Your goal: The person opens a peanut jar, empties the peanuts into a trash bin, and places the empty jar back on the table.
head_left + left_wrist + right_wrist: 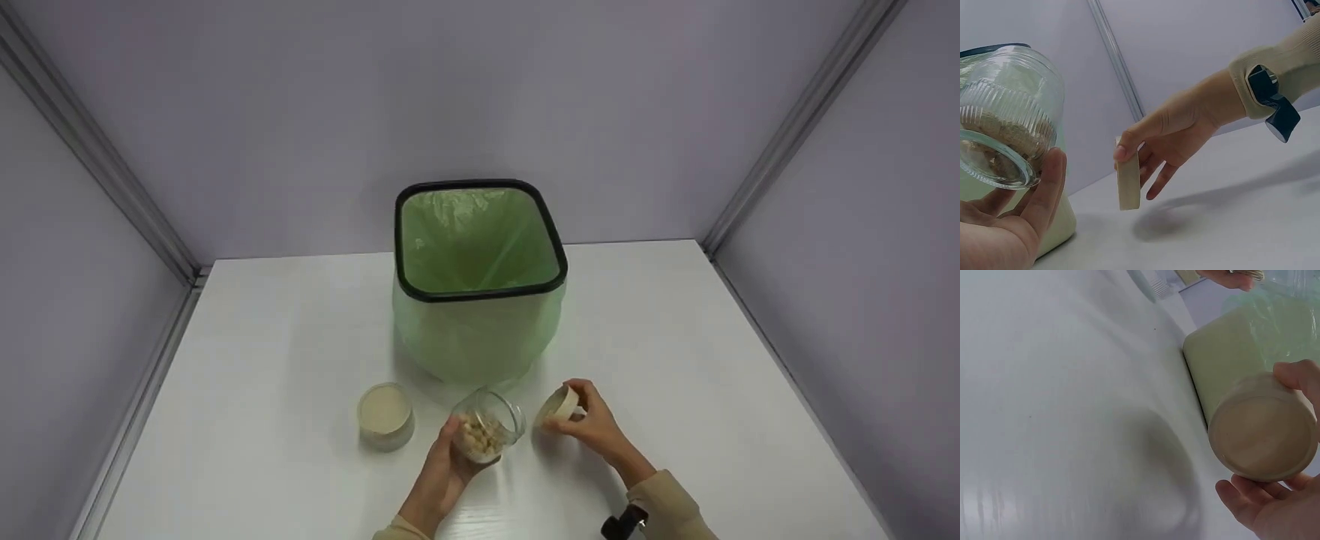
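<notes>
My left hand (444,474) holds an open glass jar (486,426), tilted, with pale beige pieces in its lower part. In the left wrist view the jar's ribbed side (1010,107) and thick base show above the fingers. To the right of it, my right hand (592,424) pinches a round cream lid (556,406) by its rim, raised over the table with its shadow below. The right wrist view shows the lid's round face (1262,437) between thumb and fingers.
A trash bin (480,337) with a light green liner and black rim (487,296) stands just beyond both hands. A second jar with a cream lid (385,410) sits to the left on the white table (285,450). Grey panels enclose the back and sides.
</notes>
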Action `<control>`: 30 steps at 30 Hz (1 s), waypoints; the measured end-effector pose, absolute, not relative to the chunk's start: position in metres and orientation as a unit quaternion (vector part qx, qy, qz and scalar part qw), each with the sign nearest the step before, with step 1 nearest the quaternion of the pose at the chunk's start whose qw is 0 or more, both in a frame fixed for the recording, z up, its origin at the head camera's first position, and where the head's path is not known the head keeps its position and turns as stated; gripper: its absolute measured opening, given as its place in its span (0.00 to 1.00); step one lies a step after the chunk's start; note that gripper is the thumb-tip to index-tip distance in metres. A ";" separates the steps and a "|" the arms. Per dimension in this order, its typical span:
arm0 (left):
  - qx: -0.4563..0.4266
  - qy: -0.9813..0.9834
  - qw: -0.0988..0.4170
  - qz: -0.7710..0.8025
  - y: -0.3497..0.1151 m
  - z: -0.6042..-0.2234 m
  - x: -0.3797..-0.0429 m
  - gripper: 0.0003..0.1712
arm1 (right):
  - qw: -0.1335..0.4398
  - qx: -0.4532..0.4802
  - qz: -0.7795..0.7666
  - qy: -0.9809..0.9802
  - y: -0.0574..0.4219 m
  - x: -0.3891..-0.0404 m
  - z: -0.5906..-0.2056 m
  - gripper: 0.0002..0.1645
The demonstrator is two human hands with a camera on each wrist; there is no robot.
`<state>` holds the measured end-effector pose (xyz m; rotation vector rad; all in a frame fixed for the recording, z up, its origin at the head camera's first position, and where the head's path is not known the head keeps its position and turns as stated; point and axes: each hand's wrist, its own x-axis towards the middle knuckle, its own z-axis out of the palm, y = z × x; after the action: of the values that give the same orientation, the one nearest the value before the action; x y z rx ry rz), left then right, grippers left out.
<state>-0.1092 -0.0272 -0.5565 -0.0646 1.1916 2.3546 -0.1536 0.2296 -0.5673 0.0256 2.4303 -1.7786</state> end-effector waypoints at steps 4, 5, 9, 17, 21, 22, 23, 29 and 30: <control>-0.022 0.440 0.249 0.863 -0.027 -0.556 -0.109 0.42 | 0.058 0.014 -0.586 0.808 0.231 -0.154 -0.572 0.42; -0.021 0.440 0.249 0.863 -0.027 -0.556 -0.109 0.43 | 0.057 0.015 -0.584 0.810 0.232 -0.155 -0.574 0.43; -0.021 0.438 0.249 0.864 -0.028 -0.555 -0.110 0.43 | 0.055 0.018 -0.572 0.819 0.235 -0.154 -0.580 0.45; -0.016 0.436 0.242 0.867 -0.031 -0.550 -0.108 0.42 | 0.053 0.030 -0.527 0.847 0.237 -0.153 -0.590 0.49; -0.013 0.436 0.233 0.869 -0.032 -0.549 -0.108 0.41 | 0.045 0.016 -0.495 0.868 0.237 -0.151 -0.594 0.52; -0.009 0.437 0.231 0.869 -0.033 -0.549 -0.108 0.41 | 0.044 0.011 -0.484 0.874 0.236 -0.151 -0.594 0.52; -0.007 0.437 0.230 0.869 -0.034 -0.549 -0.108 0.41 | 0.042 0.004 -0.469 0.882 0.236 -0.150 -0.595 0.53; 0.003 0.441 0.228 0.868 -0.038 -0.548 -0.108 0.41 | 0.025 -0.028 -0.387 0.921 0.232 -0.148 -0.599 0.56; 0.002 0.441 0.228 0.868 -0.038 -0.548 -0.108 0.41 | 0.023 -0.031 -0.380 0.924 0.231 -0.147 -0.599 0.56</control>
<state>-0.1082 -0.0382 -0.5478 0.0047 1.2135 2.3902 -0.1474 0.2312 -0.5991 -0.0957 2.8619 -1.1767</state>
